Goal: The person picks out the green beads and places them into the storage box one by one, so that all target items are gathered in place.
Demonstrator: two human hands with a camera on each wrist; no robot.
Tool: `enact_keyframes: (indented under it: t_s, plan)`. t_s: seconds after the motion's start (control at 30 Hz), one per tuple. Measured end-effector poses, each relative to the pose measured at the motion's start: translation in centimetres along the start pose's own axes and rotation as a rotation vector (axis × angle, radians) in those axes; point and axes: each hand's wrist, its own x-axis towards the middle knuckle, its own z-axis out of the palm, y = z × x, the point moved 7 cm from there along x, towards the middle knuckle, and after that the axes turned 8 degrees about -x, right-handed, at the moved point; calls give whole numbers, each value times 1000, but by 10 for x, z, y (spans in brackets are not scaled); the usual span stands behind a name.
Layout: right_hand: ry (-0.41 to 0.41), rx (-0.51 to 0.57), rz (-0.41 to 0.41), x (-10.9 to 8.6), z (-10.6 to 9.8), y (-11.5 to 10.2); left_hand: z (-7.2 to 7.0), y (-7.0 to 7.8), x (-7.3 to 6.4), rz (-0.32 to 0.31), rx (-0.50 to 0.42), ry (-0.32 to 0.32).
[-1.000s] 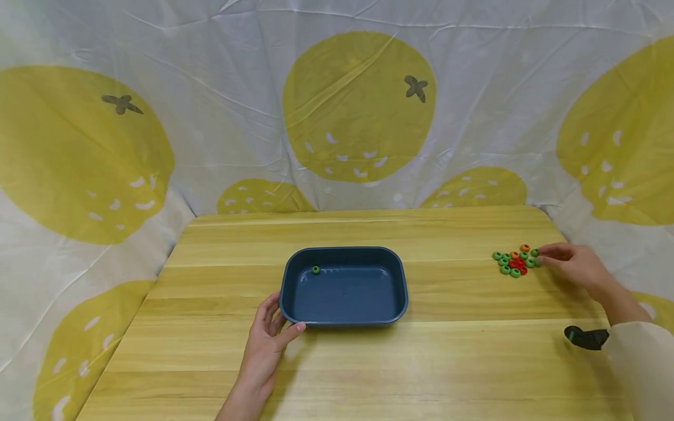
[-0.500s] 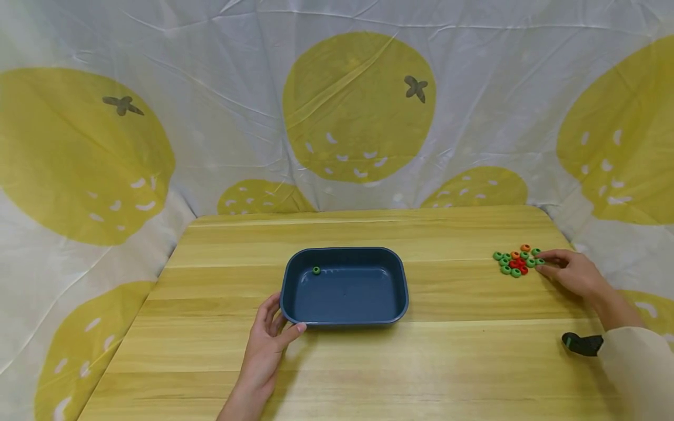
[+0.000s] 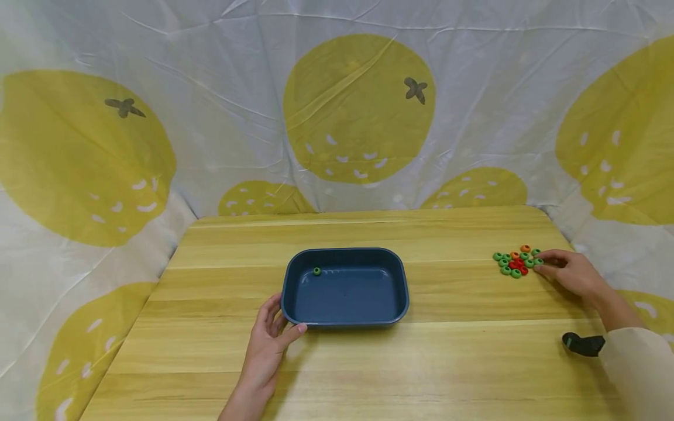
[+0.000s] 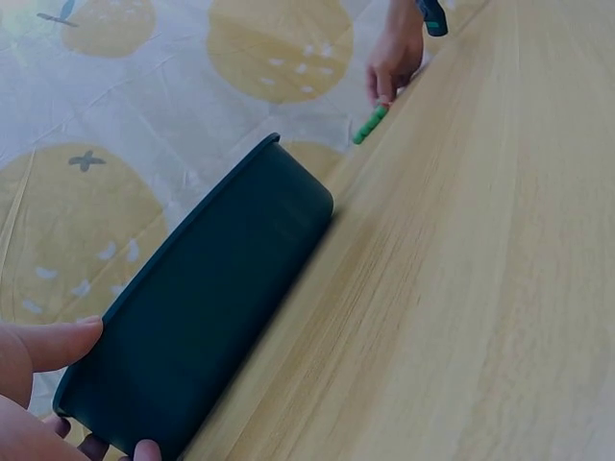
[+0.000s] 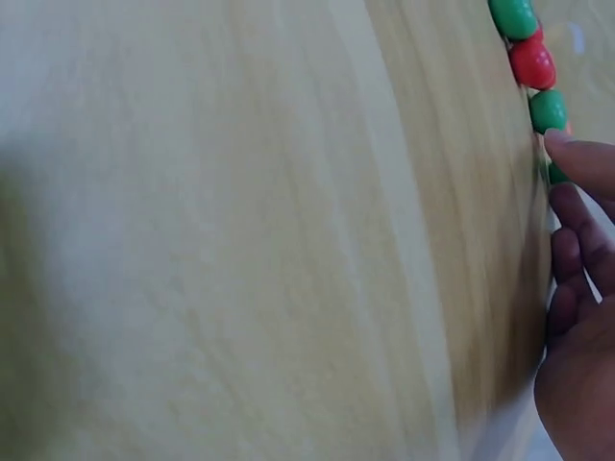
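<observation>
A dark blue rectangular tray (image 3: 347,299) stands on the table, one green bead (image 3: 317,271) inside near its back left. My left hand (image 3: 265,349) holds the tray's front left corner, thumb at the rim and fingers along the side, as the left wrist view also shows. Far to the right, my right hand (image 3: 578,276) is at the edge of a cluster of green, red and orange beads (image 3: 515,264). Its thumb and forefinger pinch a green bead (image 3: 537,262), mostly hidden by the fingertips in the right wrist view.
The wooden table (image 3: 447,368) extends around the tray, with its back edge against a hanging curtain (image 3: 474,105) printed with yellow fruit. A black device (image 3: 583,344) juts from the right sleeve (image 3: 634,362) over the table.
My right hand has shifted slightly down and left, from the upper green bead to a lower one, which it nudges a little left. My left hand and the tray look nearly still.
</observation>
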Motion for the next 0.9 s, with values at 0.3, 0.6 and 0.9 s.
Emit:
enact_keyframes:
  t_s: [0.3,0.6,0.9]
  plan:
    - [-37,14,-15,4,-14,-17,1,-1,0,9,3,-3]
    - [-117,67,-38,15,-13,-51,-1,0,-1,-6,5,-2]
    - [-120,32,-117,28,-9,-87,0,0,1,-3,11,-8]
